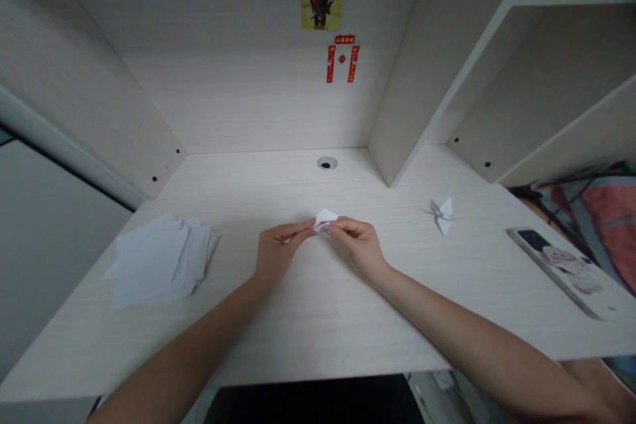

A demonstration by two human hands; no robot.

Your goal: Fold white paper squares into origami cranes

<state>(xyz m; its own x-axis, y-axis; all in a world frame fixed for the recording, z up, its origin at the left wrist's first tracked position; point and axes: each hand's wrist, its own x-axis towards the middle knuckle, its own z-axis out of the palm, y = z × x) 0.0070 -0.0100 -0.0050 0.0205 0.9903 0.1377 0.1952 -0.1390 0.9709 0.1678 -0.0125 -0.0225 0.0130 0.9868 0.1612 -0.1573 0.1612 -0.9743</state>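
Note:
Between my two hands, just above the desk, is a small folded piece of white paper (325, 217). My left hand (281, 245) pinches its left side between thumb and fingers. On the other side, my right hand (362, 245) grips the paper's right edge in the same way. The fingertips hide its lower part, so its exact folded shape cannot be made out. To the right on the desk sits a folded white paper crane (444, 215). A loose stack of white paper sheets (154, 262) lies at the left.
A phone in a printed case (566, 271) lies near the desk's right edge. Behind my hands, a round cable hole (326, 163) is set into the white desk (318, 338). An upright panel (422, 59) rises at the back right. Red fabric (606, 225) shows beyond the right edge.

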